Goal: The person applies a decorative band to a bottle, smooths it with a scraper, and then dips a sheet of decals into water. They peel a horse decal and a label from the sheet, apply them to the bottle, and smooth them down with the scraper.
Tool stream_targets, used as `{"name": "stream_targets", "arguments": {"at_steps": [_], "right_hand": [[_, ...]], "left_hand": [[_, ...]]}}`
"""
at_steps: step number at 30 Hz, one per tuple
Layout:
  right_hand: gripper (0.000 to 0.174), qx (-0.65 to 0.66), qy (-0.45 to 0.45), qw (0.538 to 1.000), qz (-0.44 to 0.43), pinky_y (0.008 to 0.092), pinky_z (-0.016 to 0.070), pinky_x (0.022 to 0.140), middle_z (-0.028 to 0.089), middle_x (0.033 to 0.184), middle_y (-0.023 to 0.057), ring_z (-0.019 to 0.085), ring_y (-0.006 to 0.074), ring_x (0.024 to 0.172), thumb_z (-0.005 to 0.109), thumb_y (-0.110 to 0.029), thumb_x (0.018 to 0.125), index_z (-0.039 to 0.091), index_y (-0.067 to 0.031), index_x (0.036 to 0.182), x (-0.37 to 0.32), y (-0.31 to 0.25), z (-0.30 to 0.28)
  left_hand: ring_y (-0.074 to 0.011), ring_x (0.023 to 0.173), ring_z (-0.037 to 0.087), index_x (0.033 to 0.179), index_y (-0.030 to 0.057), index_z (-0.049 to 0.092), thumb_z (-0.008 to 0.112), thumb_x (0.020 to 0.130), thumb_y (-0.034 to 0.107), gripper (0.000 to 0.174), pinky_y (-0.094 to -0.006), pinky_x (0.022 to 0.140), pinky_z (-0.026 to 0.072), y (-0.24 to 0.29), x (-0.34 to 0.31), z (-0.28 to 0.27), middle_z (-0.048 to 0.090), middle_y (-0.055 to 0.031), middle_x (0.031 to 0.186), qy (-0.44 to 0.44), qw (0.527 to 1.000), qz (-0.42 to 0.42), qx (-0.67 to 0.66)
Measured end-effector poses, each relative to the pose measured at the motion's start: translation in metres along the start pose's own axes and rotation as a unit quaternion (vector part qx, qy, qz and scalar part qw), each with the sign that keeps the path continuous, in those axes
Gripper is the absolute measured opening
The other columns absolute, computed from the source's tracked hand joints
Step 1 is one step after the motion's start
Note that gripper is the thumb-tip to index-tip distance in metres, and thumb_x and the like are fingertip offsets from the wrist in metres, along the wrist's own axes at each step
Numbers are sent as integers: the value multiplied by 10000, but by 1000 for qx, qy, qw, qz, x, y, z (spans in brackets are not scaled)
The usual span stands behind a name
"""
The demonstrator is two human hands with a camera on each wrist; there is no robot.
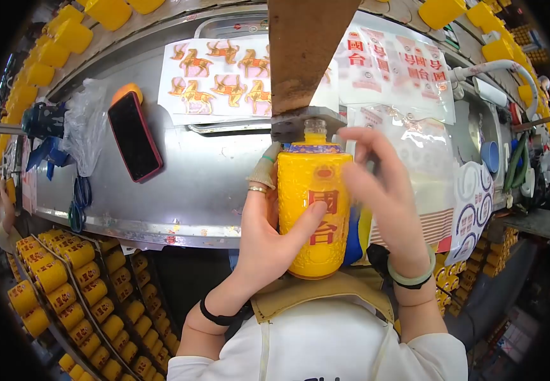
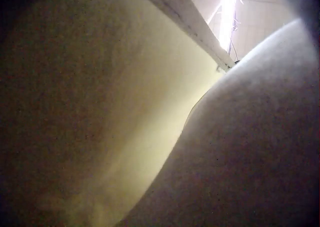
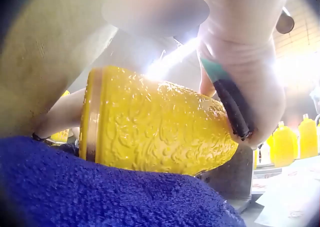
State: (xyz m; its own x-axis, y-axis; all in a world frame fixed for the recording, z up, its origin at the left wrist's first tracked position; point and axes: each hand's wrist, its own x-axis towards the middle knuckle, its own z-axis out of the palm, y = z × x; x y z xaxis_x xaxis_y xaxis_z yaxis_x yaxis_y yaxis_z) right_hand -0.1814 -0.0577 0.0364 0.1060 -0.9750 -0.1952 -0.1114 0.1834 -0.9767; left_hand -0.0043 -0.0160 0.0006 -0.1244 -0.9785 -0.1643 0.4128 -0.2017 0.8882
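Observation:
A glossy yellow bottle (image 1: 313,174) with embossed sides, red characters and a clear threaded neck lies with its neck pointing away from the person. My left hand (image 1: 268,247) grips it from the left, thumb across the front beside the characters; one finger wears a cloth finger cover and another a ring. On the right, my right hand (image 1: 383,178) is blurred, its fingers loosely extended around the bottle's shoulder. A taped finger (image 3: 232,102) meets the yellow bottle (image 3: 155,122) near its shoulder in the right wrist view. Only close, dim surfaces fill the left wrist view.
Blue cloth (image 3: 125,202) lies under the bottle. A wooden post (image 1: 306,51) stands just beyond its neck. Horse decal sheets (image 1: 218,76), red-character sheets (image 1: 402,70) and a phone (image 1: 134,136) lie on the metal table (image 1: 186,184). Racked yellow bottles (image 1: 91,292) stand lower left.

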Motion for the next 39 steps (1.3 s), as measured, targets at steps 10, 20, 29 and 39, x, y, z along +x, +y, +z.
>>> {"name": "stream_targets", "arguments": {"at_steps": [10,20,29,39], "right_hand": [[332,-271,0,904,-329,311,526,812,692,1041,83,630,193,947,635,125,841,693,-4,1141,25,-44,-22],[352,-417,-50,812,-405,388,518,770,716,976,88,605,292,865,700,63,784,740,-40,1118,34,-57,-4],[237,-352,-2,869,-349,371,521,758,714,922,103,636,292,859,704,71,809,747,-21,1023,23,-43,-12],[217,-15,18,996,-91,187,460,747,657,963,-36,579,7,887,492,-39,1071,670,2,1188,0,-16,-24]], "left_hand": [[-224,1299,569,1537,-34,286,689,959,-2,706,-381,1081,492,0,0,4,522,-167,1427,22,999,3,28],[-205,1286,566,1529,-28,304,683,949,-13,694,-374,1072,496,1,-1,6,536,-152,1405,34,999,8,24],[-207,1291,564,1526,-26,312,677,953,-8,680,-376,1067,498,2,0,7,534,-154,1409,24,999,4,38],[-239,1383,487,1579,-22,247,660,982,23,728,-396,1160,397,1,-7,-6,463,-170,1502,0,1000,-17,-19]]}}
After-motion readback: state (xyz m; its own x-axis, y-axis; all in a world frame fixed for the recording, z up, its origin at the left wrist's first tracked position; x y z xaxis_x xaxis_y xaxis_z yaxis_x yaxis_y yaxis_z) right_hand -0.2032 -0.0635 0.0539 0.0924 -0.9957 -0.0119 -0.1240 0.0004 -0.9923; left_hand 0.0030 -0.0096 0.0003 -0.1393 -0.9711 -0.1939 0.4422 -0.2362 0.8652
